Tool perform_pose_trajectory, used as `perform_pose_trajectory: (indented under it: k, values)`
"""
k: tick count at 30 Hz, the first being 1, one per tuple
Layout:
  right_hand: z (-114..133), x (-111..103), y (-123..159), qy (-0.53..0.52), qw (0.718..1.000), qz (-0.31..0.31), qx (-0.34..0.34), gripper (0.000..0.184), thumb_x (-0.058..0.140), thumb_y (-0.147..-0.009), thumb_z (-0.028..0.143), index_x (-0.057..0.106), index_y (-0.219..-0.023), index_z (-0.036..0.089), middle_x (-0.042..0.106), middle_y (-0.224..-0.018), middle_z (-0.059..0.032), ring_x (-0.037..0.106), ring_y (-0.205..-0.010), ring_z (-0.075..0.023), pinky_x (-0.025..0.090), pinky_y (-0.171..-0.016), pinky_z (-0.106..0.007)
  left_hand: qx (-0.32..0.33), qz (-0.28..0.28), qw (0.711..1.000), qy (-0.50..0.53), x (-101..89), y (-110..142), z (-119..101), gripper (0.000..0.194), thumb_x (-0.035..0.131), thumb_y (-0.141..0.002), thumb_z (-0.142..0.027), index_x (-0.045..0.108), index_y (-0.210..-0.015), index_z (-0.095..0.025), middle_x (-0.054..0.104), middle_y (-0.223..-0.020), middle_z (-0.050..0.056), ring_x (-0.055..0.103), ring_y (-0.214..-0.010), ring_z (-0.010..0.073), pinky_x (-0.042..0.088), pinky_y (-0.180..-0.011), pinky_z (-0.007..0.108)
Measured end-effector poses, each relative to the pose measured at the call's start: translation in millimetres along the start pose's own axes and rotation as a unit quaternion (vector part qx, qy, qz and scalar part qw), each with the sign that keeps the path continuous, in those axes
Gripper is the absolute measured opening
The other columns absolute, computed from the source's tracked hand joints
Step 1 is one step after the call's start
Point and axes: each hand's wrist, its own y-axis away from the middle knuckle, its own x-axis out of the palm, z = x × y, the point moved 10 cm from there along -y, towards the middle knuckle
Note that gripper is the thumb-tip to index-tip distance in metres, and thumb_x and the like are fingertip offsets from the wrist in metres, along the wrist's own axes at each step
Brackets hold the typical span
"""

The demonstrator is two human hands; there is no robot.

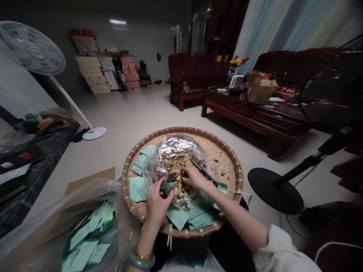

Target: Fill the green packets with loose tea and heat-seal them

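Closest in, the left hand, with a jade bangle and a thin gold bracelet on its wrist, pinches a folded pale green paper sachet between thumb and fingers. Just beside it, the right hand has its fingertips pressed together down in a crumbly brown-and-yellow dried mix. That mix sits in a crinkled foil-lined bag, lying open in a round woven bamboo tray, and a slim dark tool lies just beside the right wrist. Stacks of flat pale green paper slips fan around the bag on the tray, and a clear plastic bag of green printed packets sits at the tray's lower left. Farther off, a white standing fan stands to the left, a black fan base lies to the right, a dark carved wooden table holds a cardboard box, and printed boards lean against the far wall
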Motion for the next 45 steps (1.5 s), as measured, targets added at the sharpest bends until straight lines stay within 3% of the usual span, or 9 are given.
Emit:
perform_pose_trajectory:
  k: [8,14,18,22,29,35,41,43,45]
  values:
    - [2,17,-9,-0.013,1.000,0.004,0.014,0.012,0.059,-0.063,0.007,0.067,-0.069,0.013,0.065,-0.066,-0.0036,0.055,-0.064,-0.0143,0.036,-0.060,-0.022,0.035,0.001,0.999,-0.003,-3.3,0,-10,0.040,0.063,-0.071,-0.022,0.058,-0.111,-0.016,0.065,-0.098,0.011,0.061,-0.089,0.0228,0.055,-0.061,0.030]
    - [2,-22,-1,-0.069,0.997,-0.023,0.015,0.015,0.059,-0.066,0.010,0.069,-0.076,0.014,0.065,-0.064,-0.0005,0.054,-0.058,-0.0102,0.037,-0.055,-0.018,0.042,0.003,0.999,-0.015,2.0,0,-7,0.040,0.062,-0.072,-0.021,0.058,-0.112,-0.016,0.066,-0.100,0.011,0.059,-0.092,0.0240,0.055,-0.062,0.031]
    - [35,-53,9,-0.201,0.979,-0.026,-0.026,0.013,0.059,-0.068,0.015,0.069,-0.078,0.013,0.064,-0.063,-0.0002,0.052,-0.054,-0.0087,0.038,-0.050,-0.018,0.055,0.008,0.998,-0.029,9.2,-2,-12,0.041,0.062,-0.072,-0.021,0.058,-0.112,-0.016,0.066,-0.100,0.011,0.058,-0.095,0.0259,0.054,-0.064,0.034]
    - [62,-63,14,-0.243,0.969,-0.019,-0.043,0.023,0.065,-0.066,0.019,0.070,-0.088,0.015,0.068,-0.072,-0.0025,0.057,-0.061,-0.0113,0.044,-0.055,-0.021,0.055,0.007,0.998,-0.021,9.8,-3,-19,0.041,0.061,-0.073,-0.020,0.057,-0.114,-0.017,0.065,-0.101,0.010,0.058,-0.096,0.0261,0.054,-0.063,0.034]
    - [29,-54,15,-0.394,0.917,-0.050,0.025,0.023,0.061,-0.074,0.029,0.066,-0.089,0.013,0.063,-0.062,-0.0001,0.056,-0.052,-0.0104,0.047,-0.051,-0.023,0.047,-0.008,0.999,0.001,0.4,-1,-19,0.043,0.063,-0.071,-0.019,0.056,-0.114,-0.018,0.063,-0.102,0.010,0.059,-0.094,0.0253,0.055,-0.067,0.035]
    - [7,-35,17,-0.311,0.949,-0.026,0.041,0.021,0.058,-0.079,0.027,0.068,-0.091,0.015,0.067,-0.073,-0.0035,0.059,-0.060,-0.0126,0.048,-0.056,-0.024,0.109,-0.040,0.993,0.023,-8.5,7,-36,0.045,0.064,-0.075,-0.020,0.052,-0.118,-0.017,0.062,-0.108,0.011,0.058,-0.101,0.0247,0.053,-0.080,0.039]
    - [49,-63,34,-0.292,0.954,-0.062,-0.036,0.029,0.053,-0.085,0.039,0.068,-0.097,0.018,0.068,-0.089,-0.0051,0.060,-0.074,-0.0141,0.047,-0.062,-0.024,0.169,-0.051,0.984,0.022,-8.4,13,-49,0.046,0.064,-0.076,-0.019,0.049,-0.120,-0.018,0.062,-0.110,0.011,0.057,-0.105,0.0244,0.051,-0.085,0.040]
    - [68,-69,42,-0.287,0.954,-0.064,-0.063,0.028,0.068,-0.073,0.036,0.068,-0.095,0.018,0.068,-0.081,-0.0031,0.059,-0.068,-0.0135,0.046,-0.059,-0.023,0.170,-0.053,0.984,0.022,-7.2,13,-48,0.045,0.063,-0.076,-0.018,0.050,-0.119,-0.018,0.062,-0.110,0.011,0.057,-0.105,0.0242,0.050,-0.087,0.042]
    - [77,-74,47,-0.283,0.953,-0.083,-0.073,0.015,0.068,-0.073,0.030,0.070,-0.081,0.018,0.067,-0.071,-0.0017,0.058,-0.062,-0.0128,0.045,-0.057,-0.023,0.167,-0.057,0.984,0.021,-6.7,13,-47,0.044,0.063,-0.076,-0.018,0.050,-0.119,-0.018,0.063,-0.110,0.011,0.058,-0.104,0.0244,0.049,-0.088,0.043]
